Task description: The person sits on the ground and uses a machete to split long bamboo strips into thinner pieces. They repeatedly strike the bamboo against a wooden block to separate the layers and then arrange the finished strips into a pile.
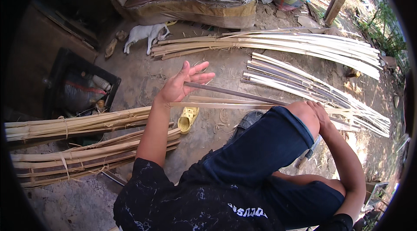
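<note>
dark bamboo strip (236, 93): narrow, nearly straight, grey-brown; one end at left hand (175, 85), running above concrete floor (126, 81) to raised knee (302, 113). left fingers spread apart; cannot tell whether right hand (320, 116), at knee, clamps it. shaving-strewn floor shows between strip and pale bamboo bundle (260, 44) toward floor's far edge.

Long tan bamboo bundles (95, 122) lie left of the thin brown bamboo strip (234, 93), long pale bamboo slats (304, 84) ahead-right.
</note>
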### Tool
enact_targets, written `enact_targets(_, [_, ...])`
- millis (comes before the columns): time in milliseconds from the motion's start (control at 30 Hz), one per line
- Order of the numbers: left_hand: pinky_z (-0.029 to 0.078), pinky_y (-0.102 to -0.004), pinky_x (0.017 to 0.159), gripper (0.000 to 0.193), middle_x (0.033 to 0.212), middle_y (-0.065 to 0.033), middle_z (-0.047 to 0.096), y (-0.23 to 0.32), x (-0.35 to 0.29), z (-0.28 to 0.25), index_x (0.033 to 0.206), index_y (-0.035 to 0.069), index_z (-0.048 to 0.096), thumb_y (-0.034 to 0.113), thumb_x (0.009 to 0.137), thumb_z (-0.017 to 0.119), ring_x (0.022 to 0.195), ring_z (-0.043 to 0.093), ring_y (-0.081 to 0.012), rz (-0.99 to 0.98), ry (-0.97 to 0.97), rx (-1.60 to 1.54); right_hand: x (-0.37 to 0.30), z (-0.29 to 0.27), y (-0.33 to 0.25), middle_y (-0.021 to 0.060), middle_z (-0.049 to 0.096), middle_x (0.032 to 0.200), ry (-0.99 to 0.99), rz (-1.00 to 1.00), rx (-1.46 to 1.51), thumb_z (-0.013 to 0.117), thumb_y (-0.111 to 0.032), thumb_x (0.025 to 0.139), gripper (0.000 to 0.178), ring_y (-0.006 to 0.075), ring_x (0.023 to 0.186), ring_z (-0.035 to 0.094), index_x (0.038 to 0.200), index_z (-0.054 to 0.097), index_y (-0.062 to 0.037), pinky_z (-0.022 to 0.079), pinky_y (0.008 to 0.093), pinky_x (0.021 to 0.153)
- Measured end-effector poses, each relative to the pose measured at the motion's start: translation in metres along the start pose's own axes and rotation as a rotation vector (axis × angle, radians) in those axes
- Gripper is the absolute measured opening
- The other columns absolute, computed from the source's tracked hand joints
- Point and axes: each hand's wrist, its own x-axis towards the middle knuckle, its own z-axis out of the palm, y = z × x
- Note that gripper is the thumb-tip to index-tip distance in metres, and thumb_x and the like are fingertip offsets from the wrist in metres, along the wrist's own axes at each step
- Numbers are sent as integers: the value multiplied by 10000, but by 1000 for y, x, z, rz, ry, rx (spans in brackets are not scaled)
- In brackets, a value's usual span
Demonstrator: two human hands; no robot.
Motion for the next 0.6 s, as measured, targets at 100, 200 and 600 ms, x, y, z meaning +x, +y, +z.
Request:
enact_targets(100, [287,-415,1161,787,1385,-183,578,17,-2,2,1509,-10,357,615,1035,288,1368,453,-278,95,129,151,-5,0,11,141,612,1033,1,-6,15,558,-266,906,297,319,1036,622,1128,505,-77,458,429,905])
enact_targets(200, [342,-397,1137,686,1376,-164,587,21,-10,-8,1489,25,409,528,1023,450,1326,498,-293,219,247,361,-7,-7,6,140,614,1037,-16,8,1,559,-275,910,298,317,1036,627,1129,505,-80,461,434,897])
enact_targets(600, [236,-550,1177,462,1168,-121,623,13,-30,35,1227,92,627,279,831,773,1176,562,-310,290,161,1414,7,-16,-4,142,639,1052,-27,49,96,521,-270,945,258,315,1033,647,1136,520,-97,483,429,899])
